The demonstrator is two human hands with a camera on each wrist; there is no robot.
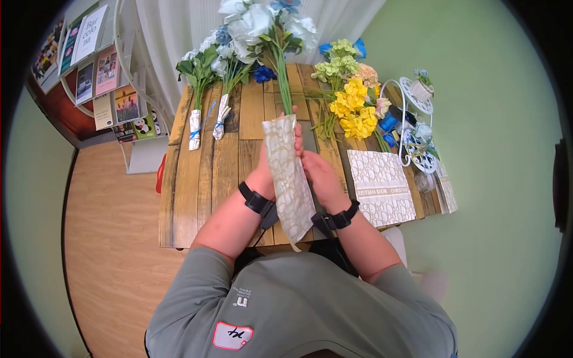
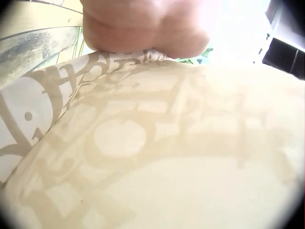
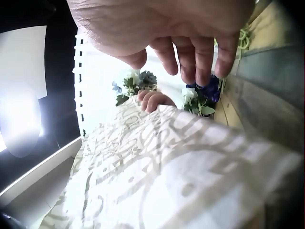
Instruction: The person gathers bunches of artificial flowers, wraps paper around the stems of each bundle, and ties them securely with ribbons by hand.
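A bunch of white and blue artificial flowers [image 1: 262, 24] on long green stems [image 1: 282, 77] stands in a cone of cream patterned wrapping paper [image 1: 289, 179] above the wooden table [image 1: 197, 191]. My left hand [image 1: 265, 170] grips the cone from the left, and its fingertips [image 3: 153, 100] curl over the paper's far side. The right hand [image 1: 319, 173] sits against the cone's right side; in the right wrist view its fingers [image 3: 190, 52] hang relaxed above the paper [image 3: 167, 167]. The left wrist view is filled by the paper [image 2: 143, 157] under my palm [image 2: 143, 24].
Two small wrapped posies [image 1: 196, 128] [image 1: 221, 122] lie at the table's far left. Yellow and green flowers [image 1: 355, 107] lie at the right, with a flat patterned sheet [image 1: 380, 186] and a white wire bicycle ornament [image 1: 418, 125]. A magazine rack [image 1: 101, 71] stands left of the table.
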